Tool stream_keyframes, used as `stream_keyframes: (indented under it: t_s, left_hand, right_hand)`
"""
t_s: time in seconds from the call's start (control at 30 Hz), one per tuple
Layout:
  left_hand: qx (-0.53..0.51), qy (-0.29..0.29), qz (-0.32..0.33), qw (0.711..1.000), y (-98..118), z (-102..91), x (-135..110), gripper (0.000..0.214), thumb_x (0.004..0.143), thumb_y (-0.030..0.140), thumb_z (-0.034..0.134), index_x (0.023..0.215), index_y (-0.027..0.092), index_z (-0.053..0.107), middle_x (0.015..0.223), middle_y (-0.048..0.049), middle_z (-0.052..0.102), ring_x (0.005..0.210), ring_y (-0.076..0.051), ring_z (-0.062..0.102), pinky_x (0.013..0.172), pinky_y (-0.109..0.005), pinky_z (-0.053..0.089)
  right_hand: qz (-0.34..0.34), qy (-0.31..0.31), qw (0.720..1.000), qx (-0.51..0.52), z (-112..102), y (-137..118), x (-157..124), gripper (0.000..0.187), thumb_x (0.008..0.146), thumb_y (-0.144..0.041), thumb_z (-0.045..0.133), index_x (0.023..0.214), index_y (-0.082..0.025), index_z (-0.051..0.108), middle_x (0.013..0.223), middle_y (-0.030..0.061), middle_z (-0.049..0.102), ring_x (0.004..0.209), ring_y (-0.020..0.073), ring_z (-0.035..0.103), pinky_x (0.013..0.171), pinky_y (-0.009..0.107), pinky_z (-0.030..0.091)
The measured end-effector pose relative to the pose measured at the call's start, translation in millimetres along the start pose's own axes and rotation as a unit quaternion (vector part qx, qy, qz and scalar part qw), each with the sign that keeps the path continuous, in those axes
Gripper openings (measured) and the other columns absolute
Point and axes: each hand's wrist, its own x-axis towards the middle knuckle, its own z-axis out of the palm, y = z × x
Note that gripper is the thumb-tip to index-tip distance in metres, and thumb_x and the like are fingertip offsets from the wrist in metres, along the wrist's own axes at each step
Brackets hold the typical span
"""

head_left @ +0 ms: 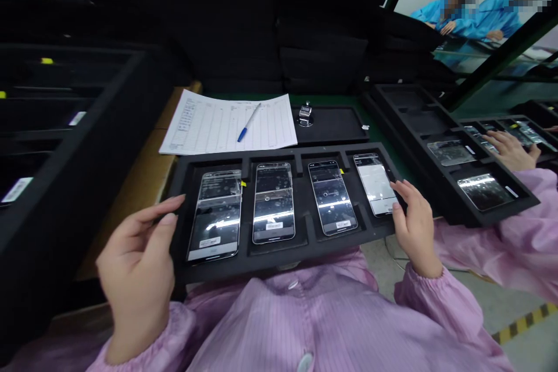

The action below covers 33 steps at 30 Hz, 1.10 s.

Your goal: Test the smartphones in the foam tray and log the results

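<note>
A black foam tray [279,261] lies across my lap area, holding four smartphones in separate recesses, screens up. The phones [214,215] [274,203] [332,197] [375,184] sit side by side, with small labels on their film-covered glass. My left hand [137,261] grips the tray's left end, with its fingers over the rim. My right hand [416,226] holds the right end, its fingers reaching next to the rightmost phone.
Behind the tray lie a printed form [226,122] with a blue pen [249,122] and a small black tray [331,125] bearing a metal tally counter [305,115]. Stacked foam trays [65,128] stand left. A neighbour's hand [514,148] rests on another phone tray [453,186] at right.
</note>
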Motion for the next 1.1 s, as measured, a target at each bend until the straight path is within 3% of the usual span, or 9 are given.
stream_keyframes:
  t_s: [0.2, 0.3, 0.4, 0.5, 0.73, 0.93, 1.1]
  left_hand:
    - [0.014, -0.002, -0.012, 1.000, 0, -0.9, 0, 0.028, 0.078, 0.036, 0.071, 0.101, 0.021, 0.077, 0.109, -0.0063, 0.077, 0.098, -0.025, 0.070, 0.098, -0.043, 0.053]
    - [0.014, 0.001, -0.020, 1.000, 1, 0.0, 0, 0.028, 0.077, 0.035, 0.072, 0.101, 0.023, 0.078, 0.106, -0.0047, 0.078, 0.094, -0.024, 0.070, 0.094, -0.040, 0.053]
    - [0.017, 0.003, -0.024, 1.000, 2, 0.8, -1, 0.028, 0.076, 0.034, 0.073, 0.101, 0.024, 0.078, 0.105, -0.0041, 0.078, 0.090, -0.023, 0.069, 0.090, -0.038, 0.054]
    - [0.012, 0.003, -0.024, 1.000, 3, 1.5, -1, 0.028, 0.076, 0.033, 0.073, 0.102, 0.023, 0.079, 0.105, -0.0043, 0.078, 0.090, -0.022, 0.069, 0.087, -0.037, 0.054]
    - [0.011, 0.002, -0.022, 1.000, 3, 1.3, -1, 0.027, 0.078, 0.031, 0.072, 0.102, 0.022, 0.078, 0.105, -0.0038, 0.077, 0.088, -0.021, 0.069, 0.090, -0.036, 0.054]
    - [0.008, -0.033, -0.021, 0.999, -1, -3.9, -1, 0.024, 0.084, 0.031, 0.069, 0.106, 0.023, 0.076, 0.112, -0.0031, 0.076, 0.099, -0.023, 0.068, 0.097, -0.040, 0.052]
    - [-0.001, -0.050, -0.022, 0.998, -5, -6.1, -1, 0.023, 0.087, 0.034, 0.067, 0.106, 0.023, 0.074, 0.109, -0.0024, 0.076, 0.097, -0.021, 0.069, 0.091, -0.034, 0.053]
  right_hand:
    - [-0.015, -0.013, 1.000, 0.002, -2, -3, 3, 0.039, 0.099, -0.030, 0.039, 0.132, -0.021, 0.056, 0.132, 0.0122, 0.064, 0.135, 0.0315, 0.050, 0.110, 0.056, 0.037]
    - [-0.008, 0.057, 0.998, 0.026, -3, -4, -2, 0.035, 0.098, -0.029, 0.042, 0.128, -0.020, 0.060, 0.126, 0.0123, 0.067, 0.129, 0.0306, 0.055, 0.109, 0.056, 0.039]
    - [0.010, 0.160, 0.986, 0.038, -4, -1, -12, 0.027, 0.099, -0.027, 0.044, 0.104, -0.021, 0.070, 0.105, 0.0088, 0.073, 0.113, 0.0283, 0.065, 0.104, 0.053, 0.044]
    - [0.006, 0.205, 0.978, 0.039, -4, 4, -21, 0.033, 0.101, -0.025, 0.040, 0.088, -0.021, 0.070, 0.089, 0.0057, 0.074, 0.103, 0.0270, 0.069, 0.102, 0.052, 0.046]
    - [-0.010, 0.180, 0.983, 0.019, -5, 5, -20, 0.038, 0.102, -0.024, 0.036, 0.086, -0.021, 0.070, 0.086, 0.0043, 0.075, 0.104, 0.0274, 0.071, 0.106, 0.057, 0.042]
    - [-0.002, 0.235, 0.969, 0.074, -9, -20, -10, 0.035, 0.102, -0.027, 0.039, 0.095, -0.018, 0.072, 0.090, 0.0080, 0.075, 0.106, 0.0305, 0.069, 0.099, 0.056, 0.048]
    - [-0.029, 0.154, 0.978, 0.136, -2, -58, 10, 0.028, 0.100, -0.026, 0.047, 0.112, -0.018, 0.071, 0.107, 0.0103, 0.073, 0.121, 0.0313, 0.062, 0.103, 0.053, 0.048]
